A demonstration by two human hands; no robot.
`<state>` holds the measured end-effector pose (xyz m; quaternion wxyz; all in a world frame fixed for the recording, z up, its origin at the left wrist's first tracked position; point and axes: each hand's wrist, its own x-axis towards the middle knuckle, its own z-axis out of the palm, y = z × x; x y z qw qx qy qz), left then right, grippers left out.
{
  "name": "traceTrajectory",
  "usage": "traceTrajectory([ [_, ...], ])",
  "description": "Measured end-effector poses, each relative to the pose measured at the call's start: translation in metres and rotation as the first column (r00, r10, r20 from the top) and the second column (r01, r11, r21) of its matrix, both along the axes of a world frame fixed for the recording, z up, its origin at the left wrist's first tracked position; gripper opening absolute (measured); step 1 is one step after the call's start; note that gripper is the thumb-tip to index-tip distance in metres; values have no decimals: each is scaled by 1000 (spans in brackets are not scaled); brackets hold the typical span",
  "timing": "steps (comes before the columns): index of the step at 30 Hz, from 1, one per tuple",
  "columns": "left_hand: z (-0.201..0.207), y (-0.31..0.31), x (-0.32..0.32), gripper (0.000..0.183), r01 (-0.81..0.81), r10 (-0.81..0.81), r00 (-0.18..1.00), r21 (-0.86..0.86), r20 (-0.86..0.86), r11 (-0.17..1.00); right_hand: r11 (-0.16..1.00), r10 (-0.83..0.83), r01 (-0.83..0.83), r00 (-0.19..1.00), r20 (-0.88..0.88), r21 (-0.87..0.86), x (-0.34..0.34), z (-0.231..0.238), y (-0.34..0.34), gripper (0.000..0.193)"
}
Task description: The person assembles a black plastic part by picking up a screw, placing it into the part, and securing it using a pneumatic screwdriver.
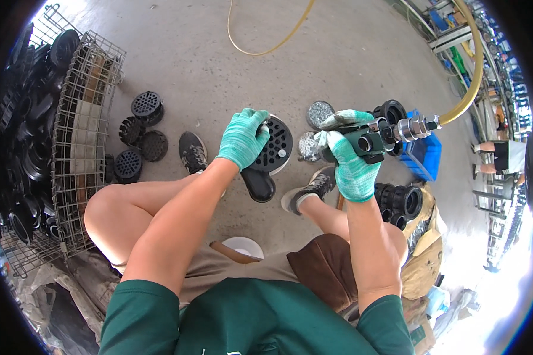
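My left hand (pixel 241 139), in a green knit glove, grips the left edge of a round black drain fitting (pixel 280 143). Its top is a grate with many holes, and a small shiny disc or screw head sits near its lower right. A black rounded outlet (pixel 259 184) sticks out below it, toward me. To the right, my right hand (pixel 356 168), gloved alike, is wrapped around a dark green air tool (pixel 364 142) with a metal coupling. The tool is held apart from the fitting. Its working tip is partly hidden by my fingers.
Two round containers of small metal parts (pixel 320 112) stand between grate and tool. Several black grates (pixel 146 105) lie at left beside a wire cage (pixel 80 124) of black parts. A blue crate (pixel 423 158) and black rings (pixel 405 201) are at right. A yellowish hose (pixel 478 65) arches overhead.
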<state>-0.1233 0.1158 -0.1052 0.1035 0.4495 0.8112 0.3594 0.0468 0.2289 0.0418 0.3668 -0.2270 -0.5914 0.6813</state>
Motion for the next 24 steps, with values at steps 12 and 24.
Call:
traceTrajectory([
  [12, 11, 13, 0, 22, -1, 0, 1000, -138, -2, 990, 1000, -9, 9, 1000, -16, -8, 1, -1, 1, 36],
  [24, -9, 4, -7, 35, -74, 47, 891, 43, 451, 996, 999, 51, -53, 978, -202, -4, -66, 1, 17, 33],
])
